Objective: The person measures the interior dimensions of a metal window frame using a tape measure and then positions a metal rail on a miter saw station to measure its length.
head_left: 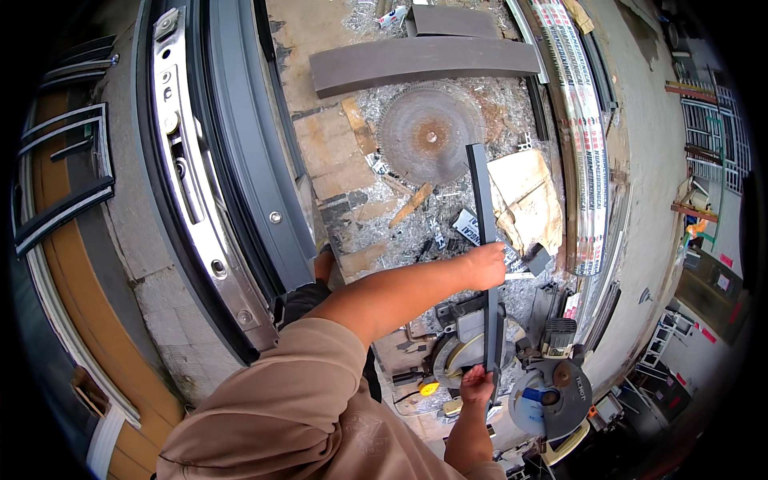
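Note:
A long, straight dark grey metal profile (478, 192) runs up and down right of centre. My left hand (485, 266) reaches across and is closed round its middle. Nearer my body, my right hand (477, 384) is closed on its lower part, fingers partly hidden. The profile's near end passes over a mitre saw base (460, 356). Beside it, to the right, is the saw head with its round blade (538, 404). Past the profile's far end, a large rusty circular saw blade (433, 136) lies flat among metal shavings.
A silver hardware strip (180, 136) on a dark grey frame (256, 176) stands close on my left. Wide brown-grey panels (424, 64) lie at the far side. Film-wrapped profiles (582, 160) line the right, beside a crumpled beige sack (526, 200). A yellow tape measure (430, 387) is near the saw.

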Demonstrator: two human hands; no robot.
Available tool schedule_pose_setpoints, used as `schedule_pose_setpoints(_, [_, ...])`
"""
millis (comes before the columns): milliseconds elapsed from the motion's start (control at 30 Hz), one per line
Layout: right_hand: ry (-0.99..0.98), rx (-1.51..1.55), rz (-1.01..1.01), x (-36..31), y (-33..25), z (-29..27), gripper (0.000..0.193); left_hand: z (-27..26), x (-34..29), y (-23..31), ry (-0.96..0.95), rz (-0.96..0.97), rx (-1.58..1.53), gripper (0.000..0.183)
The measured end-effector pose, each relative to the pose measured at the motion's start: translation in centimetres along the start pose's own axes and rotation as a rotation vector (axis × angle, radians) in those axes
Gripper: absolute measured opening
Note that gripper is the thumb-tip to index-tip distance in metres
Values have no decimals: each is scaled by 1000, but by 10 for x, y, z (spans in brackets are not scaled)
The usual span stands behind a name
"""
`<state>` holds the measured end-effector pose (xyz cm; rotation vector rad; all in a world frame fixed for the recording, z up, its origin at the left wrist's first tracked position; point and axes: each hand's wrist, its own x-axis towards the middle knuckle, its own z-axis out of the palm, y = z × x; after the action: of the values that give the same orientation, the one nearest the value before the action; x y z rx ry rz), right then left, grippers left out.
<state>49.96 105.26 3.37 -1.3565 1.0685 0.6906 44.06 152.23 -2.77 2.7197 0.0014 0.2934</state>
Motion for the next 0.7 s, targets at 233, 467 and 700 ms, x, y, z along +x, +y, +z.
schedule_pose_setpoints(233, [31,-22,-6,0,1,6,52,0,0,5,-42,-22,6,13])
schedule_pose_setpoints(467, [28,-25,4,0,-1,3,55,-15,1,3,-131,-7,-8,12])
schedule_pose_setpoints(700, [12,-4,34,0,-4,5,59,-13,4,2,-108,2,-34,11])
